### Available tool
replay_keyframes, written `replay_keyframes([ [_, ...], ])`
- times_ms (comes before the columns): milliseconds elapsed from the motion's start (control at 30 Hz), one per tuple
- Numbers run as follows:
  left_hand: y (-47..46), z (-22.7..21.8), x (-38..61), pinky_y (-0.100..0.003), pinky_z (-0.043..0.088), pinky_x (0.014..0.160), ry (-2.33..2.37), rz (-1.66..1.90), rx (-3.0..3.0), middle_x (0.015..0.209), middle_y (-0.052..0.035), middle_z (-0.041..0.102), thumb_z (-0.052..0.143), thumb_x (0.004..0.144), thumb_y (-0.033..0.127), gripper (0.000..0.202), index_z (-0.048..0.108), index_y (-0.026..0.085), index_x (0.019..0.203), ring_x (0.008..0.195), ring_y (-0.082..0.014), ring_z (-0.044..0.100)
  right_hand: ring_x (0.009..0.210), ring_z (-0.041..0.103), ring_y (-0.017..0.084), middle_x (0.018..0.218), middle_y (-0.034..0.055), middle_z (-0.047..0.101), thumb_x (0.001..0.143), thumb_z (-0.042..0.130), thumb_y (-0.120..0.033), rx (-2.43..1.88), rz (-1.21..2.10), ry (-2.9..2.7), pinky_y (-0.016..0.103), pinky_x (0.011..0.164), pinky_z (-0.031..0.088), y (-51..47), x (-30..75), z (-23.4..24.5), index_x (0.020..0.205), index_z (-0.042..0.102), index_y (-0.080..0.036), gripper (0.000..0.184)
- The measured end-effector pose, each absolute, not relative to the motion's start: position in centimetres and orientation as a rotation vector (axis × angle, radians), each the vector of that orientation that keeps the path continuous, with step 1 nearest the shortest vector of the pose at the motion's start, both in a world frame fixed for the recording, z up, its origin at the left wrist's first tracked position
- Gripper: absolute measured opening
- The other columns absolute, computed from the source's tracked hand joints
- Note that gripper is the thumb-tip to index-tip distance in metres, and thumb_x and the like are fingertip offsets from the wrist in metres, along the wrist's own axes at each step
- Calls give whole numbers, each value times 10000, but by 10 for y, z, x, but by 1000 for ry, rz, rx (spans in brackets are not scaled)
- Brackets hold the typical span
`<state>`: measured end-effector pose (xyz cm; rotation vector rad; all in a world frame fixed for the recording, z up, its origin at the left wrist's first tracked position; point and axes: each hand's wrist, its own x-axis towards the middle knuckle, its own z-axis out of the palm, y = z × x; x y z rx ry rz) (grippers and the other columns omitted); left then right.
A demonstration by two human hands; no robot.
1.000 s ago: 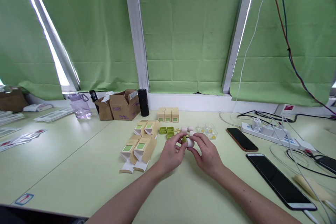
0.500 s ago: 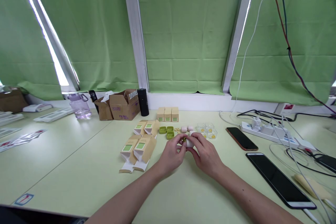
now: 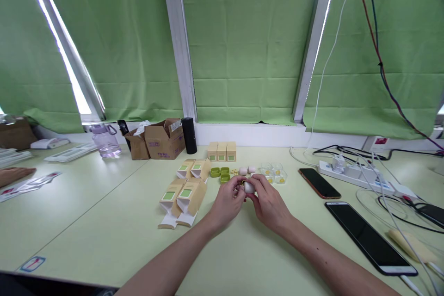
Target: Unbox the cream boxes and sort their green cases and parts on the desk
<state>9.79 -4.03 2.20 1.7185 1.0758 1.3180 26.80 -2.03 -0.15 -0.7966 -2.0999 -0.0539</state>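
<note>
My right hand is closed around a small whitish-pink rounded piece, pinching it with thumb and fingers. My left hand meets it at the fingertips, closed on a tiny yellowish part that the fingers mostly hide. Just beyond my hands sit several green square cups, small yellow pieces and pale pink pieces. Clear plastic domes with yellow bits stand to their right. Left of my hands lie opened beige cartons with green labels.
Three closed beige boxes stand at the back. Behind left are a cardboard box, black bottle and purple bottle. At right lie two phones, a power strip and cables. Another person's hand shows far left.
The whitish piece has turned slightly between my fingers, and the yellowish part shows differently. Another person's hand has come in at the left edge.
</note>
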Motion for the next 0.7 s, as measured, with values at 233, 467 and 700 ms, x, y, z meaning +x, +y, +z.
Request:
replay_keyframes([
  [233,-42,27,83,-401,507,933,1103,1311,1946,1108,-96,734,689,892,332,332,717,233,1207,965,-249,646,1112,631,287,1236,126,597,1007,530,-261,-754,189,-1998,459,901,583,-18,276,-2,1311,548,-278,305],
  [467,-41,25,84,-413,465,995,1149,1298,1924,1172,-91,697,772,851,390,377,730,274,1207,1096,-272,609,938,624,253,1107,97,653,997,566,-315,-740,392,-1899,405,813,544,-17,276,2,1199,620,-262,216],
  [700,-34,19,84,-409,475,963,1171,1356,1821,1138,-95,714,766,840,395,341,752,251,1148,1088,-273,622,886,631,231,1025,73,689,963,624,-499,-810,751,-1620,380,809,524,-17,272,5,1132,654,-246,306],
])
